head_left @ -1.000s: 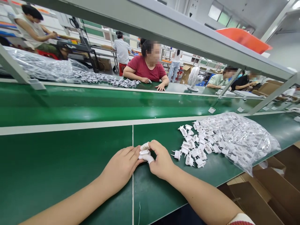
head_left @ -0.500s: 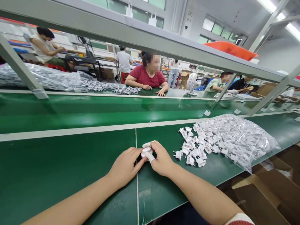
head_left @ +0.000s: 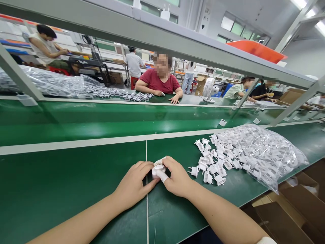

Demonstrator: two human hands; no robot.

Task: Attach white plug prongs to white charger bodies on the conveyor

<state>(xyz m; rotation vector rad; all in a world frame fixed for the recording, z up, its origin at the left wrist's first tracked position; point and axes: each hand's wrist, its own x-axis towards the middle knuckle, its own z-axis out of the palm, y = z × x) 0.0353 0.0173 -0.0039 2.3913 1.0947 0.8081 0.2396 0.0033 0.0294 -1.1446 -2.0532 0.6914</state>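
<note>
Since a moment ago both of my hands have slid a little lower and closer to me on the green bench (head_left: 63, 189), and the view has tipped so the loose plugs now sit slightly further right. From the head camera, my left hand (head_left: 133, 184) lies palm down on the bench surface, fingers curled in toward a small white plug part (head_left: 157, 168) and touching it from the left. My right hand (head_left: 177, 176) meets it from the other side, with white finger cots (head_left: 162, 176) on the thumb and forefinger, which pinch the part from above and below; both hands are closed narrowly on that one piece, right over the pale seam line (head_left: 146, 203) that runs toward me. Just right of my right hand lies a scatter of loose white plugs (head_left: 212, 162), spilling out of a clear plastic bag (head_left: 264, 152) stuffed with more of them near the bench edge. Beyond the bag's near corner, cardboard boxes (head_left: 291, 206) stand below the bench. Across the green conveyor belt (head_left: 101, 127), a person in a red shirt (head_left: 158, 81) sits with both hands on the far bench, next to another heap of white parts (head_left: 119, 93). A grey overhead rail (head_left: 165, 40) crosses the top, carrying an orange bin (head_left: 256, 49).
</note>
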